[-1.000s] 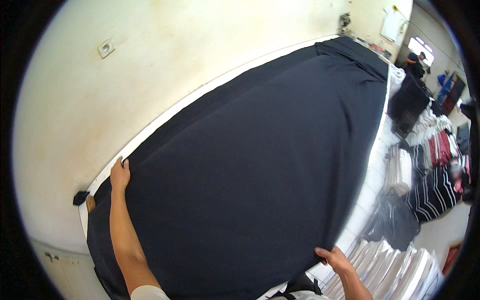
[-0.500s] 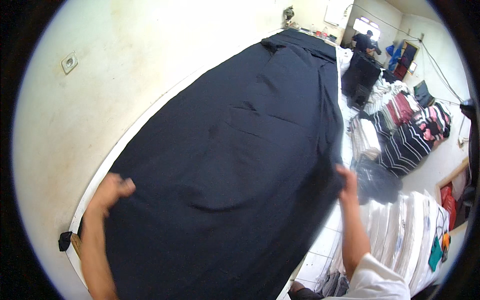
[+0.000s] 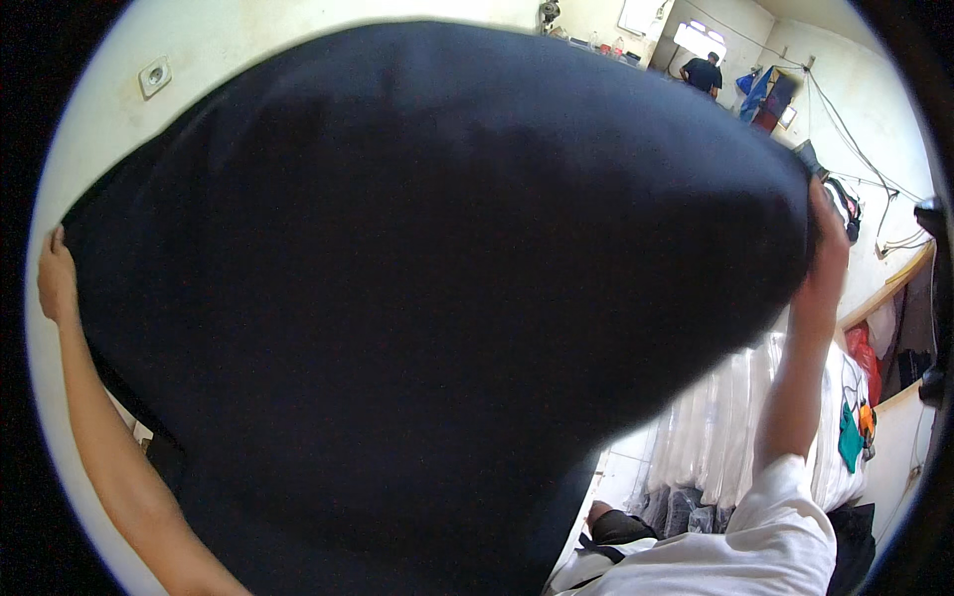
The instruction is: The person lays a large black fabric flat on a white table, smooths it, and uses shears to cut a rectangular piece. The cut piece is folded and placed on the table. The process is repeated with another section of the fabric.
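Evidently the black cloth (image 3: pixel 427 278) is mid-handling: it billows as a broad raised sheet in front of the person, spread between both hands and running down to the bottom of the view. The left hand's grip (image 3: pixel 58 276) pinches its left edge; the right hand's grip (image 3: pixel 827 226), partly blurred, appears to pinch the opposite edge. Lifting both sides looks done; laying them down is not. The sheet hides what lies behind it, so how much is left cannot be told.

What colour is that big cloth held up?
The cloth is black, best seen in head view.
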### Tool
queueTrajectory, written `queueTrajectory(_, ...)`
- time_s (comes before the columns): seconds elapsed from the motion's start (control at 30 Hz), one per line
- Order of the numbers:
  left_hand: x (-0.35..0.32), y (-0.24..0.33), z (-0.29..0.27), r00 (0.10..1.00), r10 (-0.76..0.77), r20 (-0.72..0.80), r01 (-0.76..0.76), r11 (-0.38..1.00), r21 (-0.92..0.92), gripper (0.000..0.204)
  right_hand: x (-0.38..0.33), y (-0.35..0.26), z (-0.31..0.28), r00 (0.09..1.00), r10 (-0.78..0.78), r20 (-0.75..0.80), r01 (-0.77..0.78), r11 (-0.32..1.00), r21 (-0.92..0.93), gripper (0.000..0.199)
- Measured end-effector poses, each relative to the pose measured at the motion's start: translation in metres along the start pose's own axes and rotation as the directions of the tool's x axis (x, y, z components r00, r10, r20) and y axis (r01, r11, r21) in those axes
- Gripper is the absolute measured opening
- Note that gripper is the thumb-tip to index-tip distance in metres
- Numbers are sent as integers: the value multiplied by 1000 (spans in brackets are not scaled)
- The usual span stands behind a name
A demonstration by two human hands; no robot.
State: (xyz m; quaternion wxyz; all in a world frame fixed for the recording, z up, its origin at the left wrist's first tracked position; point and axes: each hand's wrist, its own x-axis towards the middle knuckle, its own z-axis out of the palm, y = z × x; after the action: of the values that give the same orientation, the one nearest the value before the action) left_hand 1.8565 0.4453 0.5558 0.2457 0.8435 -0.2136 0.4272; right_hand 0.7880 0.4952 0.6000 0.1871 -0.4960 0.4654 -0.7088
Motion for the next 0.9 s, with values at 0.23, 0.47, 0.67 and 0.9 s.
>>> queueTrajectory(0.23,-180,-60,21,916,219,337,-239,971,18,29,-203,69,-13,798,557,-230,-590,643,-488,57)
queueTrajectory(0.47,-304,-108,90,757,75,649,-197,973,117,37,-369,155,9,64,990,123,-998,66,-10,78)
queueTrajectory(0.67,-283,-108,101,844,111,525,-11,982,-189,44,-408,133,4,-155,961,229,-988,-147,-55,61)
queueTrajectory(0.9,-295,-93,38,948,-38,315,10,996,89,33,-424,118,-3,-173,970,171,-975,-145,-166,56)
